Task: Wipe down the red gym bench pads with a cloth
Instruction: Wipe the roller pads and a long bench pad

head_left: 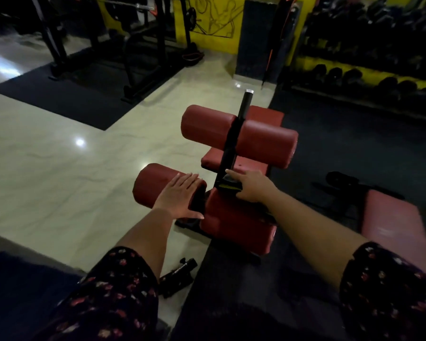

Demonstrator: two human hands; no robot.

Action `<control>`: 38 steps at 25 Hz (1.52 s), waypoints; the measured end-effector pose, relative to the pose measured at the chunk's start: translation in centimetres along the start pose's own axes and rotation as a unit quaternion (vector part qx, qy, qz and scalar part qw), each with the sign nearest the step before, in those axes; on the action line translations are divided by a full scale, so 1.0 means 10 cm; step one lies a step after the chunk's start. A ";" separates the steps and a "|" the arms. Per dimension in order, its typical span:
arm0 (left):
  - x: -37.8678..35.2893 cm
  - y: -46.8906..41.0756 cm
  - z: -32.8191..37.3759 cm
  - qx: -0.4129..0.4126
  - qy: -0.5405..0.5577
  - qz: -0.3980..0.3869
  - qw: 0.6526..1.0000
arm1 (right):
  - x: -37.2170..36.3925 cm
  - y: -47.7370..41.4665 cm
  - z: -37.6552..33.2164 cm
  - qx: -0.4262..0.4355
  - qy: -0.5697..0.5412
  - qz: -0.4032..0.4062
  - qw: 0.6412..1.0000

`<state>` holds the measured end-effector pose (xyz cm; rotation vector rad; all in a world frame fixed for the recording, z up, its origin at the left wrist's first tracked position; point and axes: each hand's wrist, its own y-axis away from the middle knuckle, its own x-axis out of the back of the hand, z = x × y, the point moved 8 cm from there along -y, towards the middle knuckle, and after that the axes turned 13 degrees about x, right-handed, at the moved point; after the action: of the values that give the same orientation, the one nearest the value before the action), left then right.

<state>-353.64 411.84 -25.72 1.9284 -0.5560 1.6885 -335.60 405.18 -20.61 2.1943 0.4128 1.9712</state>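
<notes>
The right hand (252, 187) covers most of a dark cloth (228, 186); whether its fingers curl is unclear. The left hand (180, 196) lies with straight, close fingers on a smooth red cylindrical pad (155, 183).

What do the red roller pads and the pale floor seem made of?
Red cylindrical roller pads: likely vinyl or faux leather over padding, smooth with a dull sheen. Pale glossy floor: probably polished tile or stone, given faint veining and bright reflections.

Smooth red vinyl roller pads (239, 136) (faint sheen), glossy tiled floor (59, 173).
</notes>
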 end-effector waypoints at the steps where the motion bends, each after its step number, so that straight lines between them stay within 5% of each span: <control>1: -0.03 -0.05 0.00 -0.010 0.005 -0.010 1.000 | -0.04 0.02 -0.02 -0.005 0.010 -0.004 1.000; 5: -0.19 -0.11 0.00 -0.030 0.036 -0.049 0.998 | -0.20 0.10 -0.05 -0.056 -0.037 0.001 0.998; 15: -0.20 -0.09 -0.01 -0.011 0.040 -0.008 0.999 | -0.11 -0.15 -0.39 0.052 0.068 0.009 0.996; 18: -0.20 -0.10 -0.02 -0.029 0.052 -0.007 0.998 | -0.14 0.01 -0.01 0.005 0.013 -0.001 1.000; 21: -0.19 -0.08 -0.03 -0.035 0.063 0.008 0.997 | -0.11 0.01 0.15 -0.048 0.009 0.005 0.999; 26: -0.02 -0.21 -0.02 0.022 0.126 0.078 0.989 | -0.06 -0.25 -0.37 0.013 0.049 0.049 0.998; 38: -0.10 -0.34 0.01 -0.004 0.130 0.124 0.984 | -0.36 1.18 0.29 -0.224 0.056 0.063 0.971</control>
<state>-351.63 414.36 -27.14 1.6507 -0.7212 2.0508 -331.98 393.10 -20.77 1.8677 -0.1566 2.0131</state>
